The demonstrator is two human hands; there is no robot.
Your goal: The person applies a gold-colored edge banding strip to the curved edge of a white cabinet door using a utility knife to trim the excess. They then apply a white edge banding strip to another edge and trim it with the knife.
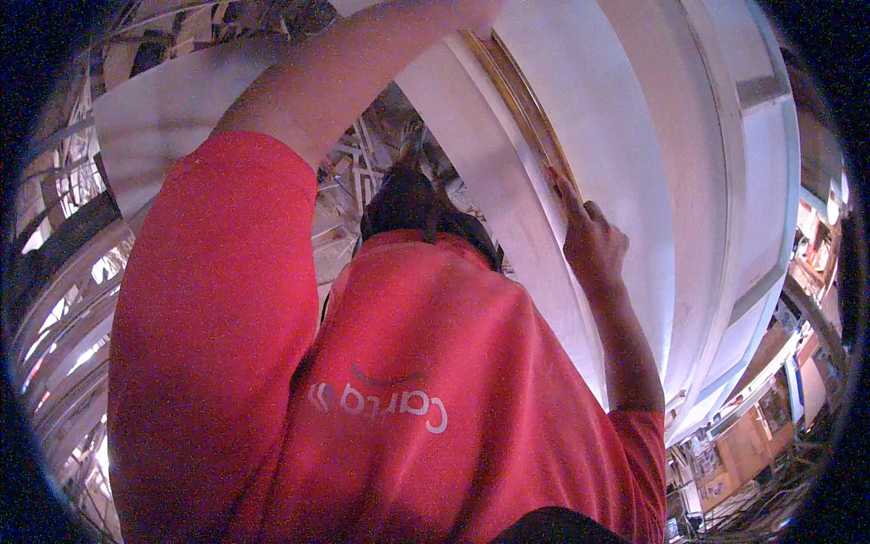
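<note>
My right hand (595, 240) is at the lower end of a long, narrow brown strip (526, 104), its fingers closed about it with one finger stretched along it. The strip lies lengthwise against a large white panelled piece (589, 91) that curves in the fisheye view. My left arm reaches up across the picture, and only the edge of my left hand (476, 13) shows at the top, by the strip's upper end. Its fingers are cut off by the frame, so its grip is hidden.
A pale flat board (172, 113) stands at the upper left behind my arm. Slatted material (68, 335) fills the far left. Raised pale rails (720, 118) run along the white piece's right side. Cluttered boards (743, 444) lie at the lower right.
</note>
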